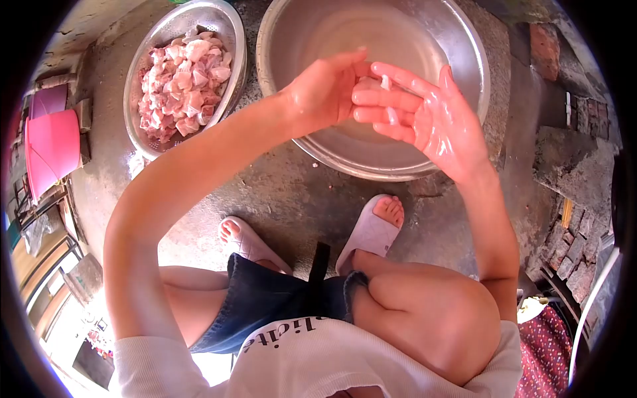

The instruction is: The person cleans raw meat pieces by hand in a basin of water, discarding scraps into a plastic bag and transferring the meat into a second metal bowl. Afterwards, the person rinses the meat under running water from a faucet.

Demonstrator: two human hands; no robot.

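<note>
Over a wide metal basin [305, 142] holding cloudy water, my two hands meet at the fingertips. My right hand [431, 119] is open, wet and palm up, its fingers spread. Small whitish scraps [385, 83] cling to those fingers; I cannot tell exactly what they are. My left hand [325, 89] comes in from the left, thumb apart, its fingers touching the right fingertips and partly hidden behind them. It appears open and grips nothing visible. To the left, an oval perforated metal colander [135, 113] is heaped with chunks of raw meat [186, 86].
My sandalled feet [375, 229] rest on the wet concrete floor [265, 186] below the basin. A pink bucket [53, 149] stands at the far left. Broken bricks [570, 252] and a white hose [594, 298] lie along the right side.
</note>
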